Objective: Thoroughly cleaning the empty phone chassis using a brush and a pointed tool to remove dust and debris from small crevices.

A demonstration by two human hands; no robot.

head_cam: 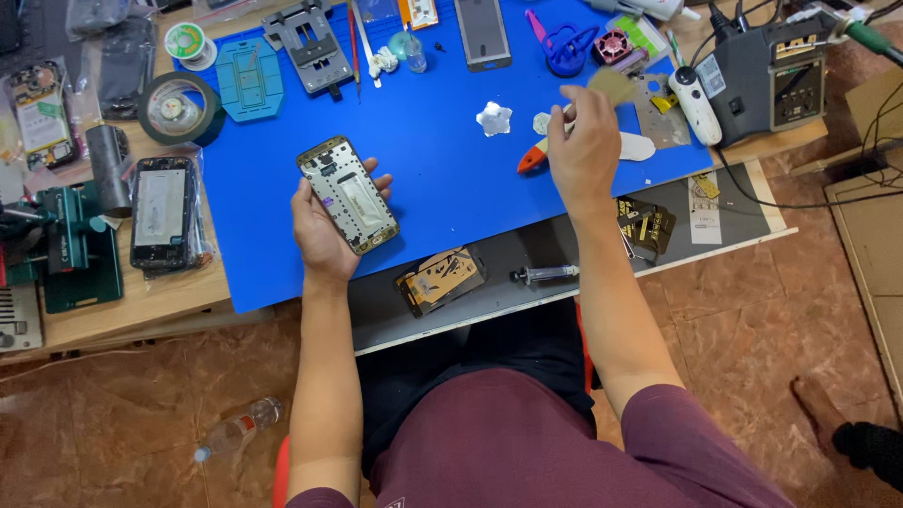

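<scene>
While the left hand (324, 226) cups an opened phone frame (348, 194) from below, fingers curled round its edges, the right hand (583, 150) hovers over the blue mat (442, 141), fingertips pinched on a small blurred tan piece (611, 85). Just left of the right hand lies a crumpled white wad (494, 119); an orange-handled tool (531, 158) sits under its wrist side. Below the hands, a syringe (546, 274) rests on the grey shelf (489, 292).
</scene>
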